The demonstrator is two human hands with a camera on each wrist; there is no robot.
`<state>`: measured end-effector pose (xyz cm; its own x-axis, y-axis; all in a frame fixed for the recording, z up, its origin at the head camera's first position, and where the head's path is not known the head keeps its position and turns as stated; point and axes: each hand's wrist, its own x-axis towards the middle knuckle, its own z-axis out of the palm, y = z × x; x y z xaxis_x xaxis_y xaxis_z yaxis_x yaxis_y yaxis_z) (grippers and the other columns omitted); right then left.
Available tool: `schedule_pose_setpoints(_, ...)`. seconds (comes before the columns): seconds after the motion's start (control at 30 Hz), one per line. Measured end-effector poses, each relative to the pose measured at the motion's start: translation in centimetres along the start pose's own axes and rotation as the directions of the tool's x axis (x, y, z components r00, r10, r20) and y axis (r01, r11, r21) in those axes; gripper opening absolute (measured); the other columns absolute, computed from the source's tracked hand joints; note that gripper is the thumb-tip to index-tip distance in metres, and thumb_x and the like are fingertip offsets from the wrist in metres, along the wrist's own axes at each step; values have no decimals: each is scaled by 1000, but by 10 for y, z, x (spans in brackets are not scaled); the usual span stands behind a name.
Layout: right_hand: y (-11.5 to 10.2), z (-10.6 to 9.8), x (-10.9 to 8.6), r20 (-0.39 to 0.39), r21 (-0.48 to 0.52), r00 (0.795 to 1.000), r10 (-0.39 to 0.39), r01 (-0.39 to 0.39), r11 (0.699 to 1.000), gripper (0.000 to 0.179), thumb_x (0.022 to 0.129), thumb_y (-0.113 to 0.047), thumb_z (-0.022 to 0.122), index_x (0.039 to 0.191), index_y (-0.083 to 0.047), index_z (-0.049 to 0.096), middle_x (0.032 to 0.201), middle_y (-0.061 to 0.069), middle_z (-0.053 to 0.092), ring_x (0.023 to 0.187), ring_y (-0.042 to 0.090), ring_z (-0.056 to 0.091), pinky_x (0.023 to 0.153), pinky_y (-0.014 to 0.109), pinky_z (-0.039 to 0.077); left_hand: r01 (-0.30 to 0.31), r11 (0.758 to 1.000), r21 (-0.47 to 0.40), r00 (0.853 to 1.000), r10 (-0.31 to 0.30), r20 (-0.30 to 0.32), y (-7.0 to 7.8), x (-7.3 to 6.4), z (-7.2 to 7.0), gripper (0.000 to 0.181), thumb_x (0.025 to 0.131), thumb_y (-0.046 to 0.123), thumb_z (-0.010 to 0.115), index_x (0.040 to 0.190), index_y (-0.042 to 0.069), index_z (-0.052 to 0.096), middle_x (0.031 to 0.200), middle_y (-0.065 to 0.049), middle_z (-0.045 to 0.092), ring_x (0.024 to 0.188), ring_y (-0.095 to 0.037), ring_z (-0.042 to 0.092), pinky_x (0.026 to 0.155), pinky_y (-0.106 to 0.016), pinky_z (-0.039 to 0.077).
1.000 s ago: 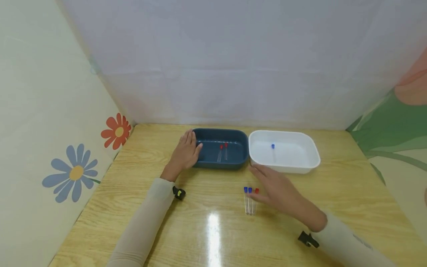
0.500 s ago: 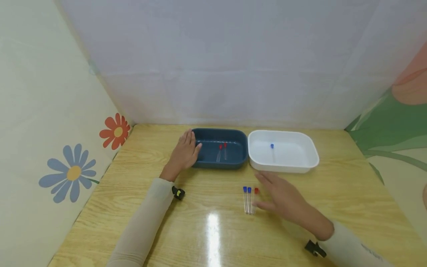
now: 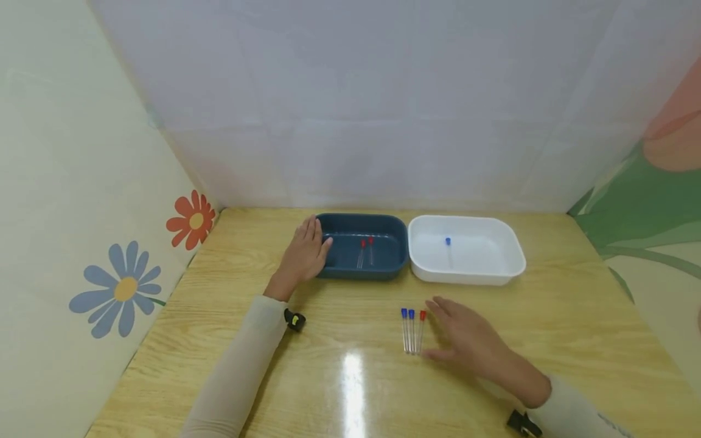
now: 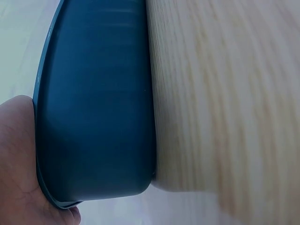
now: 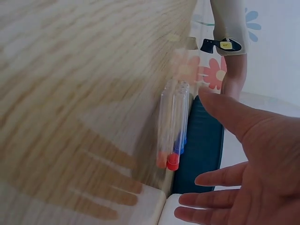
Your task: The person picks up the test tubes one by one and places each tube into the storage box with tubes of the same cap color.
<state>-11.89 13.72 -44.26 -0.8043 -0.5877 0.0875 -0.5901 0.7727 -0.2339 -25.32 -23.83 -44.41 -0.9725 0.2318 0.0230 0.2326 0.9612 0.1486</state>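
Note:
My left hand (image 3: 304, 250) rests on the left end of a dark blue tray (image 3: 364, 274), fingers straight along its side and thumb over the rim. Two red-capped clear test tubes (image 3: 362, 252) lie inside that tray. Just right of three more tubes on the table, my right hand (image 3: 473, 340) hovers with fingers spread, holding nothing. Of these three, two blue-capped test tubes (image 3: 411, 331) lie side by side, and the red-capped test tube (image 3: 421, 331) is nearest the right hand. In the right wrist view the red cap (image 5: 173, 162) faces the trays.
A white tray (image 3: 465, 278) stands against the right end of the blue one, with one blue-capped tube (image 3: 448, 242) in it. The wood-grain table (image 3: 306, 377) meets a white cloth backdrop (image 3: 350, 152) behind the trays.
My right hand has drawn back from the white tray's front edge, down and to the right, uncovering the red-capped tube. The left hand and the tubes stay in place.

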Motion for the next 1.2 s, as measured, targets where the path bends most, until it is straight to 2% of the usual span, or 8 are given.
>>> schedule_pose_setpoints(0.2,-2,2,-1,29,48,999,19,-21,999,97,79,-54,82,147,7,47,148,31,46,133,47,49,107,59,42,1,1000,-4,1000,-1,-8,1,0,0,69,112,41,15,158,-10,3,167,-28,1,155,-40,2,125,-49,3)
schedule_pose_setpoints(0.47,-4,3,3,55,79,997,62,-66,995,101,78,-53,84,150,6,43,152,30,41,138,46,44,110,59,38,-9,1000,0,1000,9,3,0,2,-1,70,112,42,14,158,-9,1,167,-27,-4,155,-40,0,125,-49,1)
schedule_pose_setpoints(0.77,-3,4,8,72,77,996,44,-50,996,99,77,-50,86,146,8,46,150,32,42,136,48,44,109,59,40,9,1000,-11,1000,-9,8,1,-1,-1,70,112,42,15,158,-8,0,167,-24,-7,155,-39,-2,125,-48,1)
schedule_pose_setpoints(0.97,1,7,12,119,90,991,63,-74,993,98,77,-52,85,147,6,47,151,32,41,139,47,42,112,59,37,3,1000,-4,1000,-3,12,1,1,0,70,112,43,12,158,-9,-1,167,-24,-9,155,-39,-2,125,-48,0)
schedule_pose_setpoints(1.2,7,15,15,127,89,990,58,-70,994,99,77,-54,84,147,6,47,152,32,41,138,47,42,113,59,35,10,1000,2,1000,-10,1,1,2,3,69,112,41,15,158,-10,2,167,-27,-2,155,-40,-1,125,-49,2)
